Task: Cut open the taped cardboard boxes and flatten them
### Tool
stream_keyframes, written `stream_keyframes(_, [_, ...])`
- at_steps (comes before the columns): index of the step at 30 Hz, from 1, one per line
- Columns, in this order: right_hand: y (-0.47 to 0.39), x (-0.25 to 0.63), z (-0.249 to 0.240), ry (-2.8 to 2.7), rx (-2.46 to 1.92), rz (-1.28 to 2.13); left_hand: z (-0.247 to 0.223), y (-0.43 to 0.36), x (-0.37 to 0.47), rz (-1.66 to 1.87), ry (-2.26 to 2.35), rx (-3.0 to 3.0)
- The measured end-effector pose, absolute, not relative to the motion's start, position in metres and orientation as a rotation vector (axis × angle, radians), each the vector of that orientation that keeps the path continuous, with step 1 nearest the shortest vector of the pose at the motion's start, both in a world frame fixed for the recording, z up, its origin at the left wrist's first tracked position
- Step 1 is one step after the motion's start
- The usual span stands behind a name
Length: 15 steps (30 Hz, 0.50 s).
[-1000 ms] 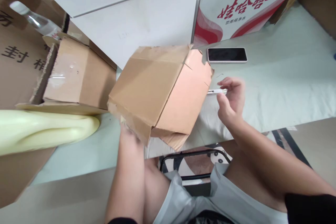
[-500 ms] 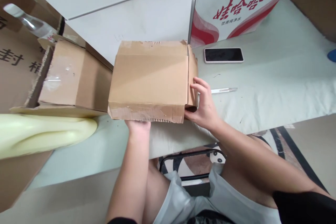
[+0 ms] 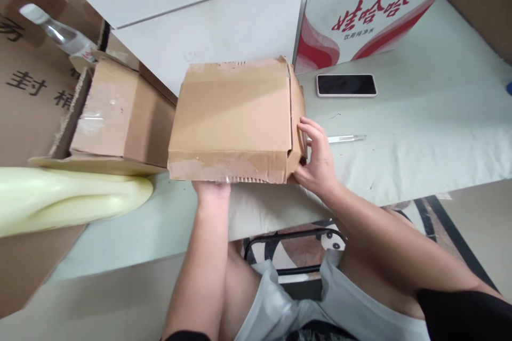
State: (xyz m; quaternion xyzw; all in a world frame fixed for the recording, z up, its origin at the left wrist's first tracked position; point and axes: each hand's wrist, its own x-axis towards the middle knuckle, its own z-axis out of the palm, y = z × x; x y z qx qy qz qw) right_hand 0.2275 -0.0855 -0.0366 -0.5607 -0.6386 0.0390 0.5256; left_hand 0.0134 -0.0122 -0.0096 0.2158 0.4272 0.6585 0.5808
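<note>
A brown cardboard box [image 3: 232,112] is held above the cloth-covered table, its broad top face towards me and torn tape along the near edge. My left hand [image 3: 212,187] supports it from beneath; the fingers are hidden under the box. At the box's right end, my right hand [image 3: 318,157] is curled around the end flap [image 3: 297,117], thumb low and fingertips higher up. A narrow gap shows between that flap and the top face. Just beyond my right hand lies a slim white and silver pen-like tool [image 3: 347,139].
A phone [image 3: 346,85] lies behind the tool. White cartons [image 3: 216,26] and a red-and-white carton [image 3: 360,26] stand at the back. On the left are an open cardboard box [image 3: 110,109], a plastic bottle [image 3: 66,34] and a pale yellow smooth object [image 3: 80,200].
The flap at the right end has swung inward, nearer the box's end, with my right hand on it. The box tilts slightly, and the whole view has shifted a little.
</note>
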Motion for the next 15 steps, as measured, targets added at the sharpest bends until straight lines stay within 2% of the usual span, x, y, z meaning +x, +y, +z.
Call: stream_keyframes(15, [-0.086, 0.239, -0.04, -1.334, -1.375, 0.383, -0.012, -0.016, 0.022, 1.518, 1.093, 0.52])
